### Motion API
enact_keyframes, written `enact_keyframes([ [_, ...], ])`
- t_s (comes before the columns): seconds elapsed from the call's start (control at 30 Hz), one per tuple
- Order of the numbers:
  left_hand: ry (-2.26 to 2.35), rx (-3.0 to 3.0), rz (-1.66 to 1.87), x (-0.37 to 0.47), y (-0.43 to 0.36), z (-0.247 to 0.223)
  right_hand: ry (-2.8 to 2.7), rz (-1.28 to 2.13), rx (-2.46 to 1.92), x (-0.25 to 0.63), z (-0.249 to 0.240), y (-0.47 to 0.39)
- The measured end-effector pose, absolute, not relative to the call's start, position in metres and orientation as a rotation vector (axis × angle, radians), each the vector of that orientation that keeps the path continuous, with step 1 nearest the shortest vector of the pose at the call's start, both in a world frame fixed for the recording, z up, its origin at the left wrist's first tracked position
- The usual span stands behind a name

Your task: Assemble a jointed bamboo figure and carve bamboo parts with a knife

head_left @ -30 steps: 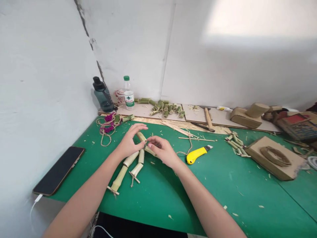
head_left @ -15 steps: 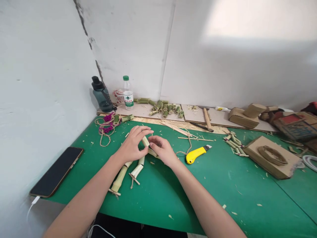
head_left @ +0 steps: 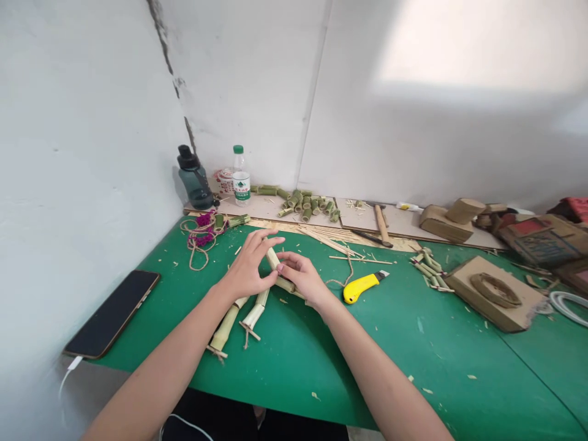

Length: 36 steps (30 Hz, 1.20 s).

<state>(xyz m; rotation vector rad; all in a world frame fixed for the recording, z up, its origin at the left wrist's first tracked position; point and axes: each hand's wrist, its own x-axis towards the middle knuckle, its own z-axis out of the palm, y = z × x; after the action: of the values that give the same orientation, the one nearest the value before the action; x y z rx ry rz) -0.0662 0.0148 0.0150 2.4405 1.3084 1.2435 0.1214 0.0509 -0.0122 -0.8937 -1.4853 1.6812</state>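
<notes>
**Both hands [head_left: 275, 269] at the joint of a bamboo assembly**

My left hand [head_left: 248, 264] and right hand [head_left: 307, 282] meet over the green worktop [head_left: 294, 367], a pale bamboo segment [head_left: 272, 258] tilted up between their fingers. The left thumb and fingers have come farther across it, nearer the right; I take this to mean that both hands now attend to one joint. The left fingers form a wide curve, the right a narrow, bent one; whether either set grips, I cannot tell. A second segment [head_left: 285, 284] lies just beneath the right fingers. Two jointed limbs, the longer [head_left: 223, 329] and the shorter [head_left: 253, 316], extend from below the left fingers toward me, each ending in a small crosspiece with twine. Right of the right fingers, well apart, rests the yellow cutter [head_left: 361, 288], blade exposed, with a loose cord [head_left: 351, 267] just beside it. How the segments connect is hidden by my fingers.
</notes>
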Motion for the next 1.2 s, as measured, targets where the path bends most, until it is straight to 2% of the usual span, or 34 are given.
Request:
enact_keyframes([
  [0.13,1.439,2.210,1.748,-0.078,0.021,0.010,-1.333,1.690,-0.950,0.123,-0.014,0.053],
  [0.17,1.459,2.148,1.748,-0.081,0.023,0.008,-1.319,1.692,-0.961,0.124,-0.015,0.054],
  [0.33,1.432,2.086,1.025,-0.081,0.028,0.001,-1.286,1.655,-0.968,0.127,-0.016,0.057],
  [0.43,1.376,2.078,0.725,-0.074,0.025,0.004,-1.278,1.622,-0.964,0.127,-0.016,0.057],
  [0.73,1.205,1.802,0.750,-0.077,0.025,0.011,-1.253,1.650,-0.962,0.126,-0.016,0.055],
  [1.2,1.113,1.717,0.704,-0.073,0.024,0.011,-1.113,1.561,-1.027,0.125,-0.016,0.050],
])
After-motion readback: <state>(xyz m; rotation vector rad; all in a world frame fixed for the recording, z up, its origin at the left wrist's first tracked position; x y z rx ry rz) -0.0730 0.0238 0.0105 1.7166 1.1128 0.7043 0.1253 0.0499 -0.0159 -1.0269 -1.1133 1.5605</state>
